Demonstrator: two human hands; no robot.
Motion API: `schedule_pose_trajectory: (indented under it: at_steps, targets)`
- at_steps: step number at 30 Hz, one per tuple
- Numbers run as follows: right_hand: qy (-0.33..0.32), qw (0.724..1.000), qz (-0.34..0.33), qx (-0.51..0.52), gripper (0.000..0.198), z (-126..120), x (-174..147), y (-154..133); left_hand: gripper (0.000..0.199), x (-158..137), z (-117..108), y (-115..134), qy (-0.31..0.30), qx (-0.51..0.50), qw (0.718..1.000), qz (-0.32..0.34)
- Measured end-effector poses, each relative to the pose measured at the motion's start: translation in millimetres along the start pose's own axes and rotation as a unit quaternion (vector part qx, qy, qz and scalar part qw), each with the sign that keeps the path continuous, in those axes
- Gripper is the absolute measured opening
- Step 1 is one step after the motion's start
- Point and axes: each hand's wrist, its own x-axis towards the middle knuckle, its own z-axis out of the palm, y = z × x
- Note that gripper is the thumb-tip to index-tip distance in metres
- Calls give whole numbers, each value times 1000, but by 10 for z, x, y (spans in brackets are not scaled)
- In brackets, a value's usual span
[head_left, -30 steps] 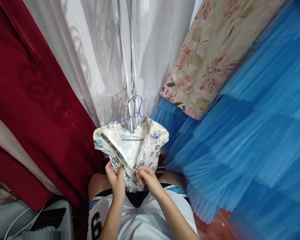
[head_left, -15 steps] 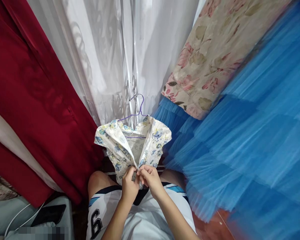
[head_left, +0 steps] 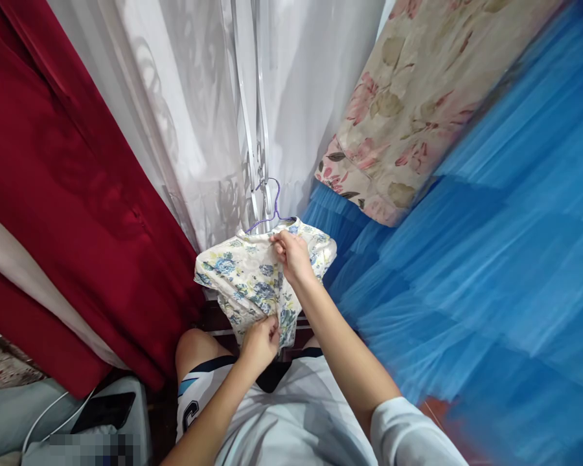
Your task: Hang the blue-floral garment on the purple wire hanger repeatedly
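Blouse: we see a white cap-sleeved fabric blouse with blue and yellow flowers [head_left: 257,275], hung in front of the wearer's knees; its lower hem is lost behind the left hand and lap.
Hanger: a thin purple hanger [head_left: 276,206] rises from the neckline; its lower part is hidden inside the blouse; we cannot tell whether its hook catches the narrow white upright strips [head_left: 243,110] behind.
Right hand: the bare right hand [head_left: 293,255] has its fingers pinched together on the blouse at the neckline; whatever small part lies between the fingertips is covered.
Left hand: the bare left hand [head_left: 261,342] grips the blouse low on its front, the bunched cloth partly concealed by the fingers.
Backdrop: sheer white curtain-like cloth [head_left: 306,97], cut off above; deep red smooth cloth [head_left: 92,188] at the left, also cut off.
Right side: beige cloth with pink flowers [head_left: 393,123] overlaps layered blue tulle [head_left: 466,272]; both run out of view, the tulle partly blurred.
Lower left: a flat black rectangular object [head_left: 104,412] lies on a grey surface [head_left: 138,408], beside a white cable [head_left: 43,414]; a pixelated patch masks what lies below.
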Motion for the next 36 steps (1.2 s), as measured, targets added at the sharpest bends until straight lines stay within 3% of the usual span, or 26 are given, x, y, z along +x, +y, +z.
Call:
schedule_pose_trajectory:
  at_steps: [3, 5, 7, 9, 11, 17, 21, 24, 27, 29, 31, 33, 36]
  targets:
    - [1, 999, -27, -31, 11, -45, -120, 58, 5, 198, -265, 121, 59, -77, 995, 22]
    - [-8, 998, -43, -50, 11, -89, -192, 80, 16, 401, -576, 310, 171, -91, 979, 66]
    - [-25, 996, -59, -69, 13, -116, -236, 84, 29, 639, -916, 535, 261, -34, 953, 150]
    - [-40, 992, -78, -88, 14, -126, -252, 94, 32, 877, -1190, 727, 263, 51, 938, 220]
    - [-44, 990, -93, -100, 15, -130, -245, 127, 21, 1074, -1340, 841, 231, 116, 930, 260]
    - [-15, 988, -120, -93, 17, -139, -180, 275, 18, 1272, -1255, 852, 192, 161, 926, 281]
    - [-40, 987, -117, -108, 21, -159, -130, 325, 17, 1271, -1222, 891, 214, 132, 927, 280]
    - [-46, 981, -111, -152, 24, -263, -121, 418, 16, 1298, -1374, 899, 266, 85, 917, 286]
    - [-57, 977, -79, -192, 27, -447, -200, 560, 18, 1323, -1670, 696, 338, 32, 901, 268]
    - [-67, 976, -56, -198, 28, -567, -299, 643, 20, 1305, -1874, 392, 362, -2, 905, 225]
    - [-78, 977, -42, -194, 29, -647, -405, 700, 25, 1241, -2007, -2, 347, -69, 920, 166]
    - [-95, 977, -31, -190, 29, -680, -491, 741, 32, 1131, -2015, -399, 331, -174, 922, 98]
    - [-107, 977, -20, -184, 28, -700, -557, 814, 39, 912, -1781, -829, 302, -297, 906, 22]
